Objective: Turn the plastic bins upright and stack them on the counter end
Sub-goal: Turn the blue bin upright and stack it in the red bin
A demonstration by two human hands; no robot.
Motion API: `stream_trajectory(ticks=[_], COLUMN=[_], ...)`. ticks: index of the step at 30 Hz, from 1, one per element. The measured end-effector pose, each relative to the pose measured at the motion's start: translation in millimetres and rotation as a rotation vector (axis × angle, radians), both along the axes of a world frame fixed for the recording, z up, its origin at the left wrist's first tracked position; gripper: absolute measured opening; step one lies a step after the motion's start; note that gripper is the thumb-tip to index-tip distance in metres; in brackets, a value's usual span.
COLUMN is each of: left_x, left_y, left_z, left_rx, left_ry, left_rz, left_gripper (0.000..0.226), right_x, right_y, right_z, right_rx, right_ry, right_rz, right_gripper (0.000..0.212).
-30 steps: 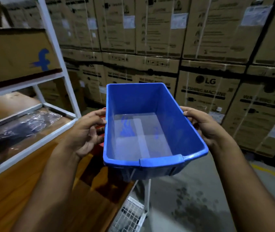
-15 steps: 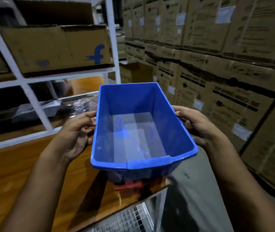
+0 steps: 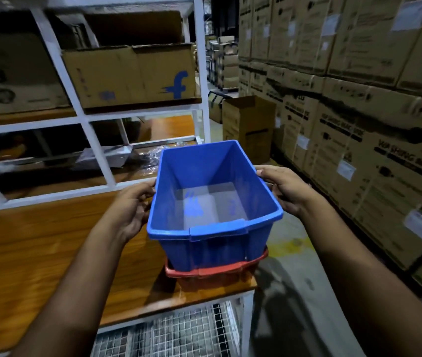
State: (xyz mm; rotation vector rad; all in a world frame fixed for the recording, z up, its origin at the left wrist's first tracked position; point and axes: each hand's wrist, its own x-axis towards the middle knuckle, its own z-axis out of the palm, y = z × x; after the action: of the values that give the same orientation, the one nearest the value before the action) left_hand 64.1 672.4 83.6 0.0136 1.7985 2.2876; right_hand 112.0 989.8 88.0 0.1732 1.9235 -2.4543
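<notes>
Standing beside the wooden counter, I watch a person lower an upright blue bin into a red bin that sits at the counter's end, right by its outer corner.

There is only the head view. In it the left hand grips the blue bin's long left rim, fingers curled over the edge and close together. The right hand grips the opposite rim, thumb on top, fingers wrapped under the lip. The blue bin's base appears to be inside the red one, though whether it is fully seated I cannot tell.

The risk lies at the counter's corner. The red bin stands so near the edge, above the wire mesh shelf under the counter, that a push off-centre could slide both bins off. A skewed entry could also jam the blue bin's walls against the red rim.
</notes>
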Motion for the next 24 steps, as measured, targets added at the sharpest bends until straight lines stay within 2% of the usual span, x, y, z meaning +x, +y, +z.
stream_trajectory(ticks=[6, 10, 16, 24], left_x=[0, -6, -4, 0], left_y=[4, 2, 5, 8], left_z=[-5, -3, -18, -51], left_rx=[0.007, 0.019, -0.05, -0.207], left_ry=[-0.007, -0.018, -0.028, -0.08], left_rz=[0.05, 0.057, 0.086, 0.06], left_gripper=[0.03, 0.029, 0.02, 0.036], right_x=[-3, -13, -17, -21], right_y=[-1, 0, 1, -2], right_z=[-4, -6, -16, -57], right_rx=[-0.059, 0.025, 0.071, 0.185], right_ry=[0.014, -0.017, -0.078, -0.144], right_rz=[0.036, 0.019, 0.024, 0.046], right_gripper=[0.029, 0.026, 0.034, 0.035])
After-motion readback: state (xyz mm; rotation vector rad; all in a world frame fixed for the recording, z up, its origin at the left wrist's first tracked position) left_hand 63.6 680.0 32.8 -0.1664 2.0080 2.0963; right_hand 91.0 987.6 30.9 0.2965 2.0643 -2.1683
